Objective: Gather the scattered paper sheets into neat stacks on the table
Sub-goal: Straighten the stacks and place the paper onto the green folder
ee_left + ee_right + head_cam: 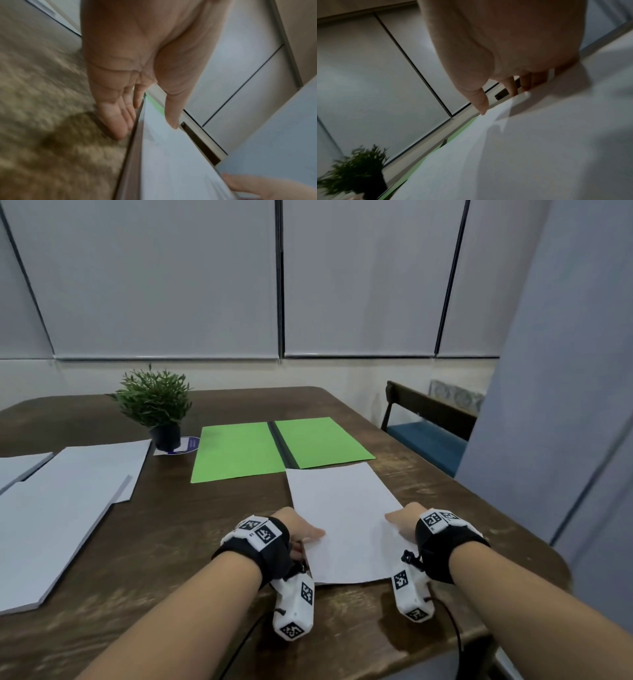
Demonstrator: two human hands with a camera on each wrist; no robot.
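A white paper sheet [342, 518] lies on the brown table [164, 549] in front of me, near the right edge. My left hand [303, 530] holds its left edge, thumb on top and fingers under the slightly lifted edge; the left wrist view shows this hand [147, 129] and the sheet [171, 162] close up. My right hand [399, 520] pinches the right edge in the same way. In the right wrist view its thumb presses on the sheet [539, 148] and the fingers of the hand [498, 102] go behind the edge. More white sheets [68, 491] lie overlapping at the left.
An open green folder [239, 450] lies just beyond the held sheet. A small potted plant [154, 402] stands at the back left on a round coaster. A chair with a blue seat [428, 436] stands past the table's right side. A grey partition [565, 371] rises at the right.
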